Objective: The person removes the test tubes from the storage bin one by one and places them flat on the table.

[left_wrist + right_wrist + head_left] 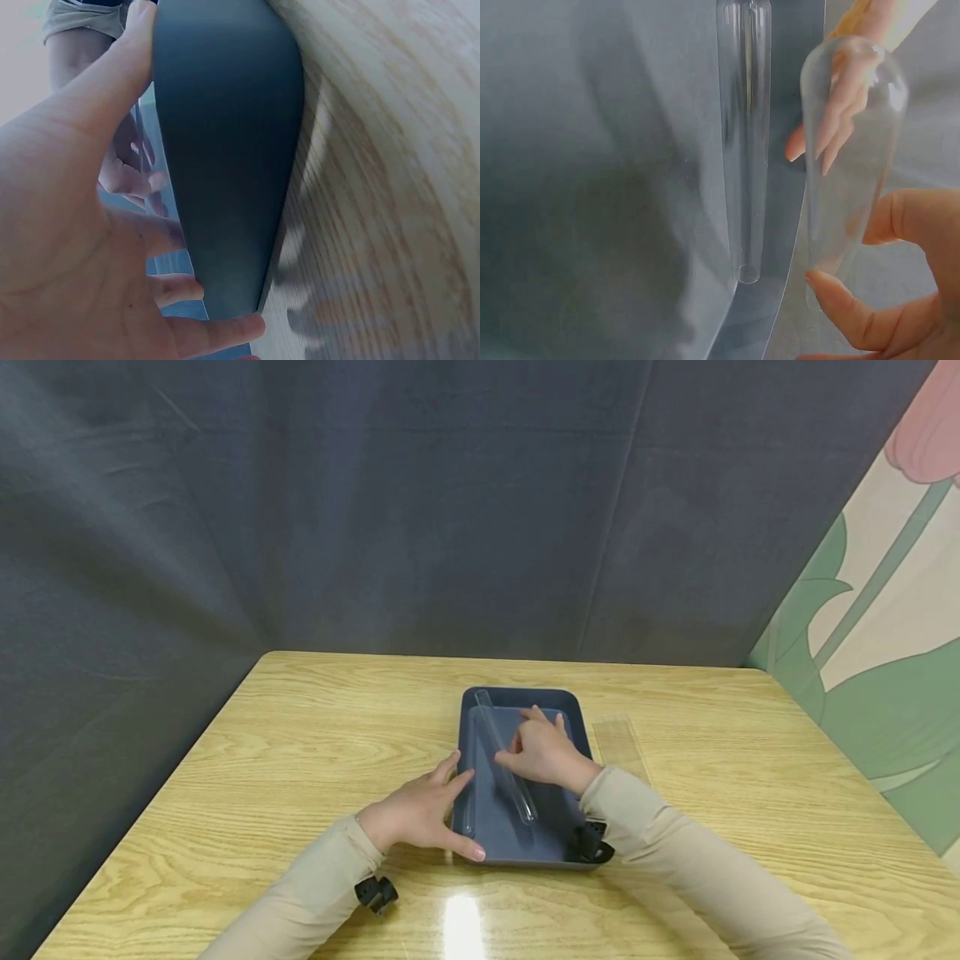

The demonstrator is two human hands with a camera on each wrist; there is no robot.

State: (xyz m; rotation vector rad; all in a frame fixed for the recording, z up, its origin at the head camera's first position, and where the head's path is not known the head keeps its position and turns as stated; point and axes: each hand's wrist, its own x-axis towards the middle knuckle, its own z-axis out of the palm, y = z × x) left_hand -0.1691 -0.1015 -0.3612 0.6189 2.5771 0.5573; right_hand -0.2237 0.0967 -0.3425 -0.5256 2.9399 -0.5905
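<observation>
In the head view, my right hand (543,752) pinches a clear glass test tube (526,808) between thumb and index finger, its other fingers spread. The tube slants above a dark blue-grey tray (551,814), its rounded end toward me. A second test tube (470,797) lies in the tray along the left wall; the right wrist view shows this lying tube (746,157) beside the held tube (851,157). My left hand (422,812), fingers spread and mostly straight, touches the tray's left rim. The left wrist view shows its thumb and fingertips against the tray's outer wall (225,150).
A clear, flat plastic piece (621,745) lies on the wooden table (360,710) just right of the tray, partly behind my right forearm. Dark cloth (450,527) hangs behind and to the left. A wall with painted flowers (892,693) stands at the right.
</observation>
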